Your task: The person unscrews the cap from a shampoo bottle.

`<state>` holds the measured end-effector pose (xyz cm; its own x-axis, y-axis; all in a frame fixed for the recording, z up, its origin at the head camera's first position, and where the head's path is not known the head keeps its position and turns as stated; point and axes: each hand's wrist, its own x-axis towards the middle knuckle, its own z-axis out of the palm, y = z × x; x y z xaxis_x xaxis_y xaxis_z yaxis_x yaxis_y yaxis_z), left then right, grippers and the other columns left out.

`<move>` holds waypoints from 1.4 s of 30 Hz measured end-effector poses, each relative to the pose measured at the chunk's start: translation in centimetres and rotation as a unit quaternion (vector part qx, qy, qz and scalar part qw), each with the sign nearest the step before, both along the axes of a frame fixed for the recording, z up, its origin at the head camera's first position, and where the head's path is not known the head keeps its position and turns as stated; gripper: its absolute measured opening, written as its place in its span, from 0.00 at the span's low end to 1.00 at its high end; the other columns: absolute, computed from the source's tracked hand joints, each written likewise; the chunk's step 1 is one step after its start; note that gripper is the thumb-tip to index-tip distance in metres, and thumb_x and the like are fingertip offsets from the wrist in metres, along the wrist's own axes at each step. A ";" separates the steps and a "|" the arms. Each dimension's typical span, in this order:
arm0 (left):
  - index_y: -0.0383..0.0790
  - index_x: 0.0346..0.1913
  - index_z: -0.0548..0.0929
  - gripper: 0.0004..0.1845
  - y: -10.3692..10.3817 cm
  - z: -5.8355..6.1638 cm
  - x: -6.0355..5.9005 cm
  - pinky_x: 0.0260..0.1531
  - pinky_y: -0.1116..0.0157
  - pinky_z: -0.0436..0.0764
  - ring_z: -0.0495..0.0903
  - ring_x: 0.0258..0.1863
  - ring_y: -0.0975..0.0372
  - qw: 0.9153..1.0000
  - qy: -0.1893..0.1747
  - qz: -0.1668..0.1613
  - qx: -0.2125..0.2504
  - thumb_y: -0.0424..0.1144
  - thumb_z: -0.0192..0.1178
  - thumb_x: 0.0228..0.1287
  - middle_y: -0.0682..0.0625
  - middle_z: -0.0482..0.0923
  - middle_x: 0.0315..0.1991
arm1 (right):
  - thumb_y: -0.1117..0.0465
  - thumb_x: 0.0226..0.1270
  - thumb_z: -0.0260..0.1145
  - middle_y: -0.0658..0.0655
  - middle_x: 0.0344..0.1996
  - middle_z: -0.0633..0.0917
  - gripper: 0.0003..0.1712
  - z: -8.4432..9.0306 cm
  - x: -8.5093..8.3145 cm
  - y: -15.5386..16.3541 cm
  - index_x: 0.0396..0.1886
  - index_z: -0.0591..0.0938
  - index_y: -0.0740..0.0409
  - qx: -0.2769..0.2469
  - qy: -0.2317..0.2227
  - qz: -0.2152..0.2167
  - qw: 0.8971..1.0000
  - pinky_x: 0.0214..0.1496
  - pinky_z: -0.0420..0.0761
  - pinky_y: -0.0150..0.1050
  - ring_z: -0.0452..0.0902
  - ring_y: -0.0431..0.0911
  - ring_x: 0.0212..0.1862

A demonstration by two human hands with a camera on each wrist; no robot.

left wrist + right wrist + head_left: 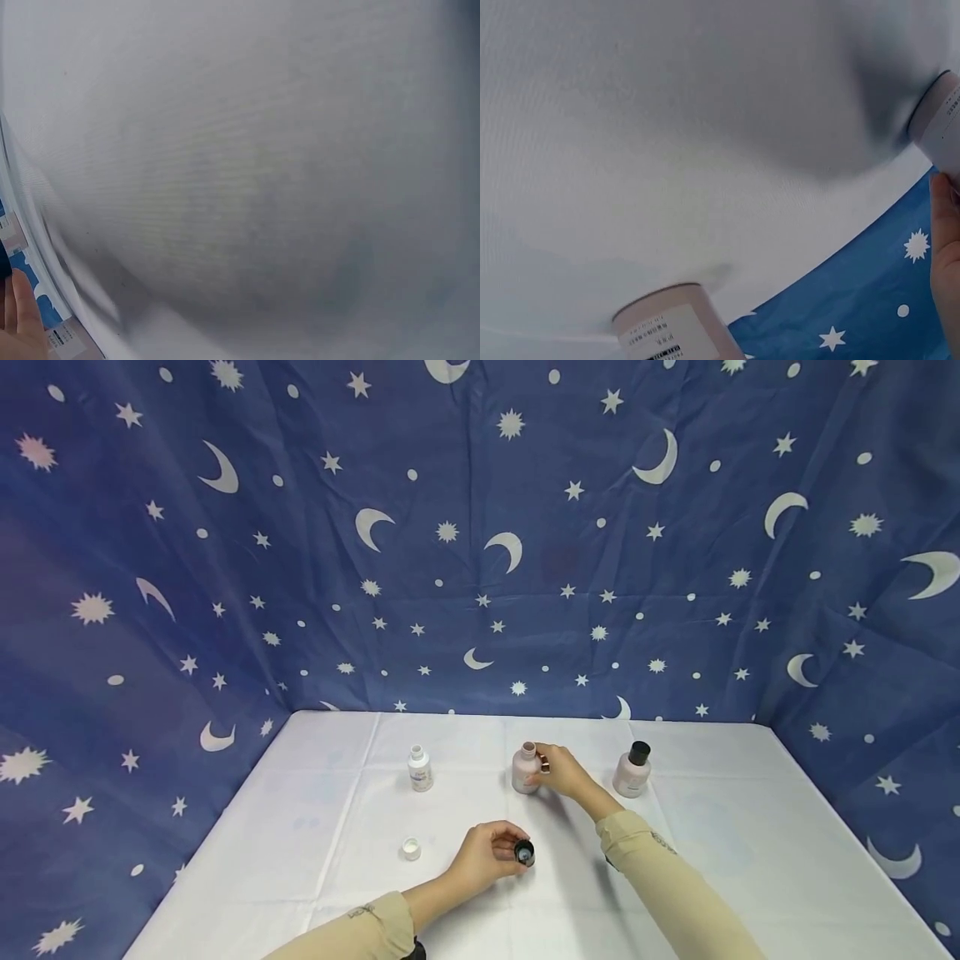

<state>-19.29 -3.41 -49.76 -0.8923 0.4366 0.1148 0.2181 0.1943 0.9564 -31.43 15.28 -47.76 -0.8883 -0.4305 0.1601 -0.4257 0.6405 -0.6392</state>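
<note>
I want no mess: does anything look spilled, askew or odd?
No spill or damage shows. Slightly odd: the white bottle stands uncapped, with a white cap lying apart. The right hand grips an open pink bottle, the left hand a black cap.

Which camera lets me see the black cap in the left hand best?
The head view. There the black cap shows clearly in the left hand, its open end facing the camera. The left wrist view catches only a dark sliver at its edge, probably that cap; the right wrist view doesn't show it.
</note>
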 end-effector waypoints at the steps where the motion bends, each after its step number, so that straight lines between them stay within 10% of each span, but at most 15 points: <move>1: 0.28 0.42 0.81 0.18 0.1 0.0 -0.1 0.41 0.74 0.83 0.83 0.40 0.53 1.000 0.003 0.000 0.000 0.20 0.69 0.43 0.38 0.82 0.41 | 0.68 0.49 0.74 0.69 0.44 0.83 0.33 0.1 -0.1 0.0 0.55 0.74 0.76 0.002 -0.003 -0.006 1.000 0.46 0.84 0.43 0.81 0.58 0.44; 16: 0.34 0.40 0.83 0.17 0.9 -0.4 -1.3 0.43 0.63 0.83 0.82 0.43 0.55 0.994 0.064 0.034 -0.078 0.26 0.72 0.43 0.44 0.84 0.40 | 0.62 0.48 0.76 0.62 0.40 0.84 0.33 0.9 -0.7 -0.4 0.55 0.76 0.69 0.070 -0.017 -0.036 0.997 0.38 0.79 0.39 0.78 0.47 0.35; 25: 0.29 0.37 0.83 0.17 1.0 -0.9 -2.2 0.22 0.78 0.72 0.69 0.20 0.73 0.995 0.047 0.017 -0.092 0.23 0.73 0.40 0.40 0.84 0.31 | 0.65 0.48 0.75 0.65 0.44 0.83 0.34 0.8 -0.5 -0.5 0.57 0.75 0.71 0.054 -0.030 -0.029 0.998 0.45 0.82 0.43 0.82 0.54 0.42; 42: 0.35 0.35 0.81 0.17 1.3 -1.8 -2.1 0.23 0.77 0.70 0.67 0.19 0.74 0.988 0.079 0.031 -0.131 0.23 0.73 0.38 0.49 0.76 0.25 | 0.64 0.47 0.76 0.66 0.46 0.84 0.35 0.6 0.1 -0.4 0.57 0.75 0.71 0.067 -0.019 -0.048 0.996 0.47 0.82 0.45 0.82 0.56 0.43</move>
